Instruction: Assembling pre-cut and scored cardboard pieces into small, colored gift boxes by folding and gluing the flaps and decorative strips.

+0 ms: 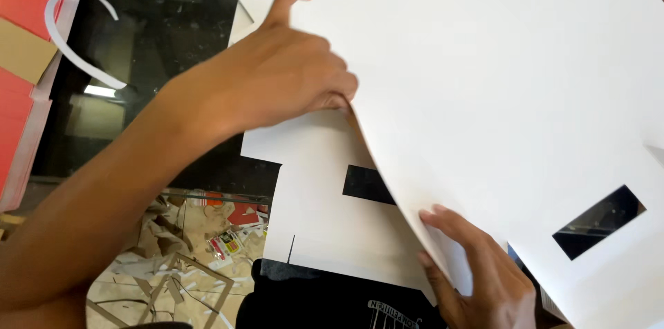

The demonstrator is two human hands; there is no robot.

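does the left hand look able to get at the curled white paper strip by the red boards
Probably yes, but not right away: the left hand is gripping the lifted white sheet. The strip lies uncovered on the glass table, nothing between.

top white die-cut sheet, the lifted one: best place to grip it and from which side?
Probably the lower-left edge of the top white sheet, coming from the left. That edge is already curled up off the lower sheet, so fingers can get under it. The left hand pinches it there now; the right hand steadies the lower corner. Keep clear of the rectangular cutout, where the card is likely weaker.
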